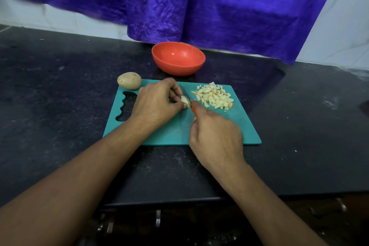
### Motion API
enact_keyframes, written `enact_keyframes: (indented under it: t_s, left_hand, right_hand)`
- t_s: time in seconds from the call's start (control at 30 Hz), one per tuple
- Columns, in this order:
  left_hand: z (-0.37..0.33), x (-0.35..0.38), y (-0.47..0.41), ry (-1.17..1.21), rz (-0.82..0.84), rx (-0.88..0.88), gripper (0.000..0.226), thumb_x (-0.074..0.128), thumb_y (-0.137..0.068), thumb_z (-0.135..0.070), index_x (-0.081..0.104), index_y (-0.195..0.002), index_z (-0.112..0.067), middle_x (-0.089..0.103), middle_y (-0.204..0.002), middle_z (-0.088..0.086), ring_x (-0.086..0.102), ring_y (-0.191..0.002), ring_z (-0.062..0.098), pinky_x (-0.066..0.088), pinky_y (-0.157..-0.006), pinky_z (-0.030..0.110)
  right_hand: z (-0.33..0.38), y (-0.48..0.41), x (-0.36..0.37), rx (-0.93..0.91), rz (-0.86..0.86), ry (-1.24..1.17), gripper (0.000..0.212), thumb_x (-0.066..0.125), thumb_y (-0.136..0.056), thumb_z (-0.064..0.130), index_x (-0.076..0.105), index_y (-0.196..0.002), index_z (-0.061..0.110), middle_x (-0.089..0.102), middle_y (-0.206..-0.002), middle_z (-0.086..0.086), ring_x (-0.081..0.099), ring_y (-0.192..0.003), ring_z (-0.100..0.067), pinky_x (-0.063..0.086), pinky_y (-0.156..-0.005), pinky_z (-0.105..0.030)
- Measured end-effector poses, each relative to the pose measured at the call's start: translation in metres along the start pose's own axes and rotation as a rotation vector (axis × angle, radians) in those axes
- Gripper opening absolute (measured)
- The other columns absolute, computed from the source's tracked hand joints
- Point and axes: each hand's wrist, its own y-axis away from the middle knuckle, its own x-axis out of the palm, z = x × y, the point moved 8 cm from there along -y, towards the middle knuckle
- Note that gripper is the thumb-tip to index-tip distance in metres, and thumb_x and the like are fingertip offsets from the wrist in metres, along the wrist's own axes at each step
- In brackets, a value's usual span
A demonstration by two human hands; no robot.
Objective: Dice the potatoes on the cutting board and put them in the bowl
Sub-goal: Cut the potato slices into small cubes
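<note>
The black counter (60, 86) holds everything. On it lies the green cutting board (219, 132). Its long side runs left to right, and its wavy grip hole is at the left end. Just behind the board sits the orange bowl (178, 60), and no potato shows inside it.

The left hand (157, 104) is over the middle of the board, with its fingers curled down and pinching a small potato piece. The right hand (215, 136) is just beside it, nearer the person, with its fingers wrapped round the knife handle.

A whole potato (129, 80) rests at the back left corner of the board. Its long way runs left to right. It looks hard and round, so it can roll. It is best held from the top and cut in half first, so it gets a flat side to sit on.

The pile of diced bits (213, 97) lies on the right half of the board. The bits are small and light, and likely wet and sticky. Scooping should work better than picking them up one by one.

The knife (185, 94) points away from the person, toward the bowl, and its blade rests against the piece.

The potato piece (185, 102) is tiny, and its cut sides are likely slippery. Its long way seems to run along the blade, but the fingers hide most of it. The fingertips need to stay tucked back from the blade.
</note>
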Motion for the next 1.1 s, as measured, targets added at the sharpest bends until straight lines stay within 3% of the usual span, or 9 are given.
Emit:
enact_keyframes:
  t_s: [0.47, 0.67, 0.9, 1.0, 1.1]
  left_hand:
    - [0.0029, 0.0016, -0.0016, -0.001, -0.008, 0.009, 0.028, 0.087, -0.075, -0.031, 0.062, -0.087, -0.030, 0.069, -0.073, -0.019, 0.065, -0.074, -0.005, 0.057, -0.084, 0.043]
    - [0.0037, 0.0023, -0.0015, 0.002, -0.019, 0.022, 0.026, 0.086, -0.075, -0.031, 0.063, -0.088, -0.029, 0.069, -0.073, -0.019, 0.065, -0.076, -0.002, 0.056, -0.086, 0.046]
    - [0.0028, 0.0013, -0.0008, 0.008, -0.018, 0.026, 0.026, 0.086, -0.073, -0.031, 0.065, -0.087, -0.027, 0.069, -0.073, -0.017, 0.065, -0.073, -0.002, 0.057, -0.082, 0.043]
    - [0.0037, 0.0011, -0.0012, 0.006, -0.017, 0.026, 0.026, 0.086, -0.073, -0.032, 0.065, -0.087, -0.027, 0.069, -0.074, -0.016, 0.065, -0.073, -0.002, 0.058, -0.081, 0.042]
    - [0.0038, 0.0021, -0.0011, 0.002, -0.016, 0.029, 0.026, 0.087, -0.074, -0.031, 0.064, -0.087, -0.028, 0.070, -0.075, -0.016, 0.066, -0.073, -0.002, 0.058, -0.081, 0.041]
  right_hand:
    - [0.0089, -0.0006, 0.0068, -0.042, 0.023, 0.108, 0.057, 0.041, -0.102, 0.025, 0.032, -0.158, 0.023, 0.066, -0.102, 0.004, 0.063, -0.078, -0.019, 0.036, -0.059, -0.032]
    - [0.0051, -0.0040, 0.0063, -0.026, 0.071, 0.106, 0.057, 0.043, -0.102, 0.025, 0.032, -0.157, 0.026, 0.064, -0.091, 0.005, 0.046, -0.067, -0.019, 0.034, -0.060, -0.033]
    - [0.0041, -0.0017, 0.0051, -0.012, 0.059, 0.092, 0.054, 0.043, -0.102, 0.027, 0.038, -0.155, 0.027, 0.054, -0.079, 0.004, 0.044, -0.066, -0.018, 0.031, -0.057, -0.034]
    - [0.0051, -0.0001, 0.0061, -0.011, 0.065, 0.094, 0.054, 0.043, -0.102, 0.027, 0.038, -0.155, 0.026, 0.041, -0.073, 0.008, 0.045, -0.065, -0.018, 0.031, -0.057, -0.034]
    - [0.0057, -0.0008, 0.0059, -0.018, 0.072, 0.097, 0.054, 0.043, -0.102, 0.027, 0.038, -0.155, 0.025, 0.044, -0.075, 0.007, 0.046, -0.066, -0.018, 0.033, -0.057, -0.034]
